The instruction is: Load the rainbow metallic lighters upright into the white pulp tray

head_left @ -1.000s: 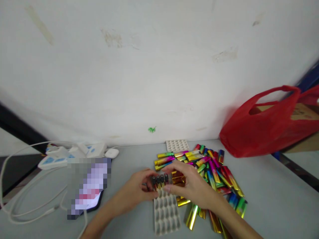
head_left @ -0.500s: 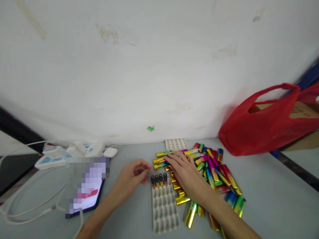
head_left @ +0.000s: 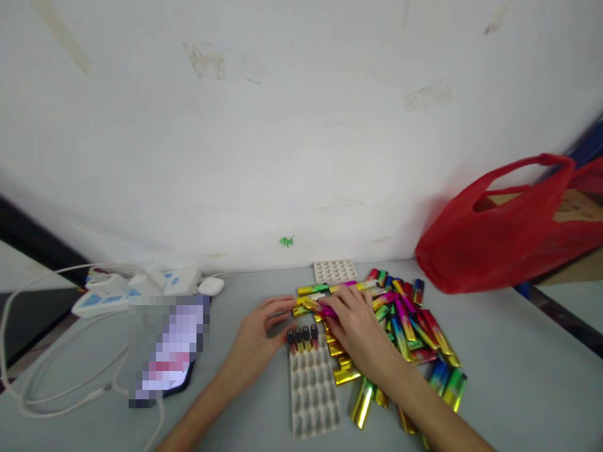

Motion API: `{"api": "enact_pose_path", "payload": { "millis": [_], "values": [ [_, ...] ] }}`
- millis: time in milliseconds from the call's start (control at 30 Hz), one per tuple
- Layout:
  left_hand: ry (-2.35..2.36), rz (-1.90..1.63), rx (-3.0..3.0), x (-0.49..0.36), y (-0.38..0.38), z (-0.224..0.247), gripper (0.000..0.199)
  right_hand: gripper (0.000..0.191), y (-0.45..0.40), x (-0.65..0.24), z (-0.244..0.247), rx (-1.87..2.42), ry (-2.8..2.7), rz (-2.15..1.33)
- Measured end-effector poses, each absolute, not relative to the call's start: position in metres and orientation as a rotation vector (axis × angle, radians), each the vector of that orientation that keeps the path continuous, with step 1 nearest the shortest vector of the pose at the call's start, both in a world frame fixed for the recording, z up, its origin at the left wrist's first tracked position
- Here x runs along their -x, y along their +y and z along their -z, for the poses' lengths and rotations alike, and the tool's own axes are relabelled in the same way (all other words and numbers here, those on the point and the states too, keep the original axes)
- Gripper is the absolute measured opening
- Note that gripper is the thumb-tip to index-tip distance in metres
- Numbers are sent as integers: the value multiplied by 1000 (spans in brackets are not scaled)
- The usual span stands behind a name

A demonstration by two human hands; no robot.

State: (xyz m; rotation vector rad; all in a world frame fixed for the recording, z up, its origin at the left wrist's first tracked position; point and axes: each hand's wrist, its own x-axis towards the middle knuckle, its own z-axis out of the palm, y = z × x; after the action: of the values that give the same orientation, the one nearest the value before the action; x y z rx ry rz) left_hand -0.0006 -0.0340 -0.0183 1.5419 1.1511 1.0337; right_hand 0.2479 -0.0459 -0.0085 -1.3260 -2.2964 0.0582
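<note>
My right hand [head_left: 355, 317] has its fingers closed around a shiny gold-and-magenta tube [head_left: 320, 307], at the left side of a heap of metallic tubes [head_left: 402, 323]. My left hand [head_left: 264, 326] reaches in from the left with fingers and thumb apart. Its fingertips are close to the left ends of the gold tubes, and its thumb is beside the black-topped pieces [head_left: 306, 337]. Those several pieces stand in a row in the top pockets of a pale moulded tray [head_left: 315, 395]; the lower pockets hold nothing. Whether my left fingertips touch a tube I cannot tell.
A second pale tray [head_left: 335, 271] lies by the wall. A red bag [head_left: 494, 238] with a cardboard box stands at the right. To the left are a phone [head_left: 176, 351] with a partly blurred screen, a power strip [head_left: 136, 289], a white charger [head_left: 211, 286] and loose white cables.
My right hand now has a gold-and-magenta tube lifted from the heap. My left hand has moved slightly right and its fingers have opened toward that tube.
</note>
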Motion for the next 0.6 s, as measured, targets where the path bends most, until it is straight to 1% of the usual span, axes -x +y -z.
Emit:
{"api": "enact_pose_path", "payload": {
  "millis": [133, 333, 500, 600],
  "values": [
    [1109, -999, -1507, 2, -34, 17, 37, 36, -47, -250, 7, 1305, -2223, -167],
    [1050, -1036, -1437, 2, -31, 27, 33, 21, -46, -254, 3, 1301, -2150, -253],
    [1025, -1053, -1420, 2, -29, 34, 37, 24, -43, -261, -5, 1312, -1999, -302],
    [1006, -1042, -1409, 2, -29, 33, 37, 22, -42, -264, -13, 1331, -1873, -342]
  ]
}}
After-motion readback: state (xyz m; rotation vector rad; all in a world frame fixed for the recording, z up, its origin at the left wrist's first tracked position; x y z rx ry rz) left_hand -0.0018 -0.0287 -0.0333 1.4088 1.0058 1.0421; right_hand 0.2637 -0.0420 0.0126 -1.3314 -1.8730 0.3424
